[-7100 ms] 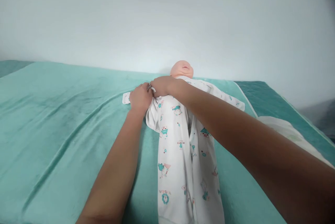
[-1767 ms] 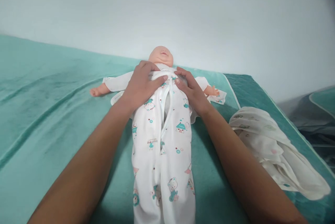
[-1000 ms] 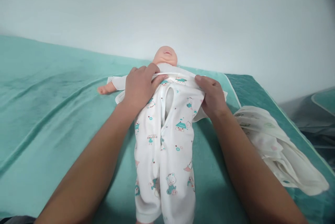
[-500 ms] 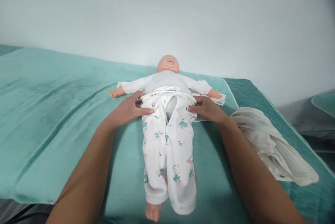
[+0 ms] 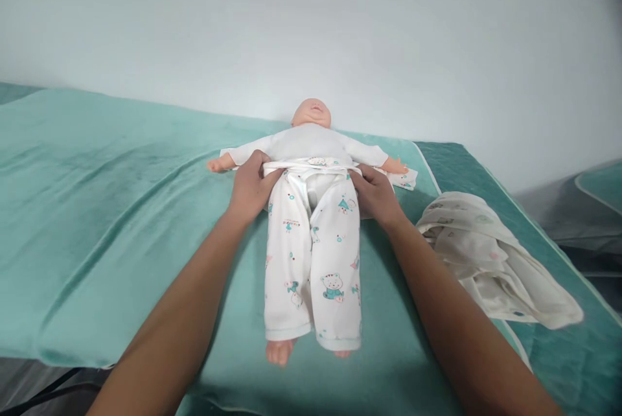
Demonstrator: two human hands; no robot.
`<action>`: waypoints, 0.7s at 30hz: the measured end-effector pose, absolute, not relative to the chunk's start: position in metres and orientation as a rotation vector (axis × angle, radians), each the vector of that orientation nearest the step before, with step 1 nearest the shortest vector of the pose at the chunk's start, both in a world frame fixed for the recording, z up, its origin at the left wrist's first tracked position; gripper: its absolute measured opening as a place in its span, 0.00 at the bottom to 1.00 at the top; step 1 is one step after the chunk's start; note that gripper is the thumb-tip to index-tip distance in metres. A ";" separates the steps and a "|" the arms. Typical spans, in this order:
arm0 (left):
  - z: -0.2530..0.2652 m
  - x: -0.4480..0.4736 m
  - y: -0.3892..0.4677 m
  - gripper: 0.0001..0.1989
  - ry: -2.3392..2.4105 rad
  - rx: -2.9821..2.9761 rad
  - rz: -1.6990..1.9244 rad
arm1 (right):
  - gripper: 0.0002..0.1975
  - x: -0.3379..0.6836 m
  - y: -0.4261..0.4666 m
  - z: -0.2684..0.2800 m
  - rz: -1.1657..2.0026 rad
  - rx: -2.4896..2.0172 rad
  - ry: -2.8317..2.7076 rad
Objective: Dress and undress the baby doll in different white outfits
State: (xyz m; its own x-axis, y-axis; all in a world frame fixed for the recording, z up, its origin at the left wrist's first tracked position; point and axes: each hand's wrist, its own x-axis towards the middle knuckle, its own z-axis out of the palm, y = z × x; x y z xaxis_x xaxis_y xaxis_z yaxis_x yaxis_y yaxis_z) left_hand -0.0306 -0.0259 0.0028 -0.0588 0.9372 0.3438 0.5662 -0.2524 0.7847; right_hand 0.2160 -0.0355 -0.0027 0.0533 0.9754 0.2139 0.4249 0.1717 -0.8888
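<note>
A baby doll (image 5: 311, 140) lies on its back with its arms spread and its head toward the wall. White printed pants (image 5: 335, 254) cover its legs, and its toes show below the cuffs. My left hand (image 5: 253, 186) grips the pants' waistband at one hip, thumb and fingers closed on the cloth. At the opposite hip my right hand (image 5: 376, 192) pinches the waistband too. An open gap at the crotch shows white beneath. Printed cloth (image 5: 405, 178) lies under the doll's arm on the right.
A crumpled white cloth (image 5: 486, 260) lies right of my right forearm. Green cover (image 5: 121, 228) spreads over the bed, with a darker green strip (image 5: 451, 170) along its right side. A pale wall (image 5: 311, 27) stands behind. Black cables (image 5: 53, 390) show at the lower left.
Both hands have moved up toward the doll's chest with the waistband. The pants legs have drawn up and straightened, and toes now show under the right cuff.
</note>
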 end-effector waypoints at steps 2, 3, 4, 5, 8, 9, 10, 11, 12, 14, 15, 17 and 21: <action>0.001 -0.034 -0.030 0.11 1.519 1.788 1.183 | 0.17 0.227 -0.040 -0.001 0.931 -1.323 -1.641; 0.001 -0.036 -0.033 0.12 1.477 1.781 1.151 | 0.17 0.231 -0.044 0.000 1.024 -1.285 -1.696; 0.000 -0.038 -0.035 0.14 1.439 1.783 1.123 | 0.17 0.234 -0.047 0.002 1.111 -1.255 -1.742; 0.000 -0.040 -0.037 0.15 1.407 1.795 1.102 | 0.18 0.236 -0.050 0.003 1.187 -1.238 -1.774; 0.001 -0.043 -0.043 0.16 1.348 1.875 1.094 | 0.19 0.234 -0.058 0.006 1.285 -1.275 -1.794; 0.002 -0.043 -0.044 0.16 1.339 1.904 1.106 | 0.18 0.232 -0.060 0.006 1.259 -1.304 -1.792; 0.003 -0.043 -0.045 0.16 1.333 1.927 1.122 | 0.17 0.229 -0.061 0.006 1.213 -1.332 -1.791; 0.003 -0.042 -0.046 0.16 1.330 1.943 1.141 | 0.16 0.227 -0.062 0.006 1.158 -1.352 -1.794; 0.003 -0.041 -0.047 0.16 1.329 1.948 1.156 | 0.16 0.225 -0.064 0.006 1.098 -1.362 -1.801; 0.003 -0.040 -0.048 0.16 1.346 1.918 1.171 | 0.16 0.221 -0.065 0.005 0.975 -1.358 -1.812; 0.002 -0.039 -0.049 0.16 1.359 1.884 1.176 | 0.16 0.219 -0.065 0.004 0.912 -1.358 -1.807; 0.000 -0.037 -0.049 0.16 1.372 1.789 1.199 | 0.16 0.214 -0.065 0.001 0.780 -1.376 -1.770; -0.003 -0.035 -0.048 0.17 1.337 1.619 1.275 | 0.15 0.207 -0.063 -0.006 0.589 -1.427 -1.662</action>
State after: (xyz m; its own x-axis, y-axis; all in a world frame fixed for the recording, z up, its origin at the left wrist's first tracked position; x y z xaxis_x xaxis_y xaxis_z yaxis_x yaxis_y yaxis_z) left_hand -0.0355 -0.0483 -0.0027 -0.0036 0.9649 0.2625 0.3082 -0.2487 0.9182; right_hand 0.2070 -0.0628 -0.0056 0.0080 0.9559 0.2934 0.5578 0.2393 -0.7947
